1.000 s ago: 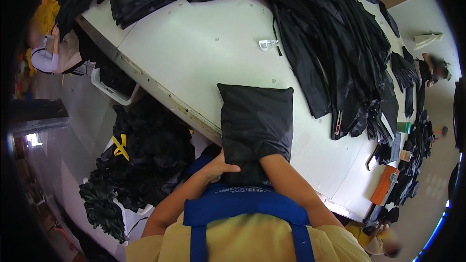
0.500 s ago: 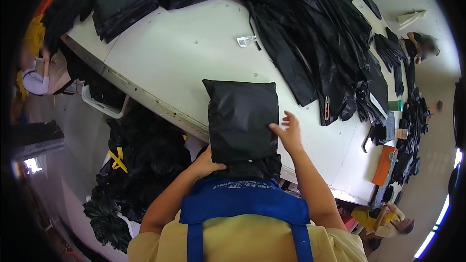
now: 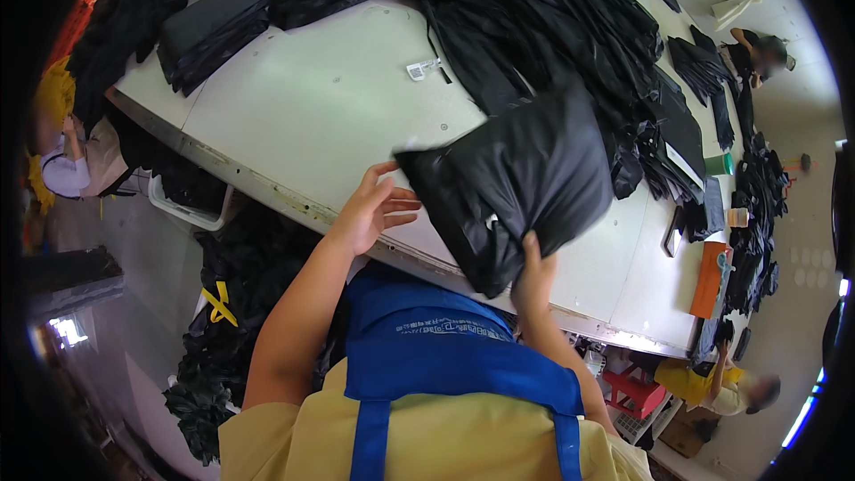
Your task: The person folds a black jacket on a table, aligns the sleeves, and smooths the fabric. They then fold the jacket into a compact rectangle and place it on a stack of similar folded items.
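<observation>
A stuffed black plastic bag (image 3: 517, 183) is lifted and tilted over the near edge of the white table (image 3: 321, 116). My right hand (image 3: 533, 272) grips the bag's lower corner from below. My left hand (image 3: 370, 209) hovers open just left of the bag, fingers spread, near its upper left corner, at the table edge. A large heap of black garments (image 3: 552, 27) lies across the far side of the table, right behind the bag.
A folded black stack (image 3: 209, 31) sits at the table's far left. A small white tag (image 3: 423, 69) lies on the tabletop. Black bundles (image 3: 240, 303) pile on the floor at the left. Other people work at the left edge, upper right and lower right.
The bag lay flat at the table edge under both hands; it is now raised and swung to the right. My right hand slid to its lower corner, and my left hand let go.
</observation>
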`<state>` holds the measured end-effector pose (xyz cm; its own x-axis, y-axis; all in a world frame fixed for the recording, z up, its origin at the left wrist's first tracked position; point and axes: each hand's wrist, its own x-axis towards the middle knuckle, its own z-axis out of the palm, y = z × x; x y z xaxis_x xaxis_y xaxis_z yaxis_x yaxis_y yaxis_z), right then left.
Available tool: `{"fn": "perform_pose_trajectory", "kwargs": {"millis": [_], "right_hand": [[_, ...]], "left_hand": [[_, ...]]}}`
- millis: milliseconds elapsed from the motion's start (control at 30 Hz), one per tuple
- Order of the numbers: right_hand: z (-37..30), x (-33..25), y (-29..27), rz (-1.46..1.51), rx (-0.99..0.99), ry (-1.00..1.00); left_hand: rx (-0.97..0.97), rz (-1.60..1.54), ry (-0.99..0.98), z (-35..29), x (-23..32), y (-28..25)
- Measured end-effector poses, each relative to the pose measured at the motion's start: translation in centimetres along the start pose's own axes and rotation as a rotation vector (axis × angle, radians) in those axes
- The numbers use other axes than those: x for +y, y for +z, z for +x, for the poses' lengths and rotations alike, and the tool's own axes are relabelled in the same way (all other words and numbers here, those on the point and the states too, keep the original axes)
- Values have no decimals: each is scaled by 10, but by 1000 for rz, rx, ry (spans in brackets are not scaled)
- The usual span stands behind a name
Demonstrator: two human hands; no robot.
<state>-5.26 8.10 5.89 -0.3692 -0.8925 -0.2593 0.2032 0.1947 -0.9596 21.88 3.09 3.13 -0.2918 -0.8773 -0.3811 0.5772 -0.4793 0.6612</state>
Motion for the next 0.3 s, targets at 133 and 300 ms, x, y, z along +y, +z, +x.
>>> {"fn": "perform_pose_trajectory", "kwargs": {"millis": [133,300], "right_hand": [[-44,-8,-53,-778,-888,78],[48,-50,-42,-727,-453,-94]], "left_hand": [[41,409,-186,40,-20,20],[-60,1015,-72,56,-31,48]]}}
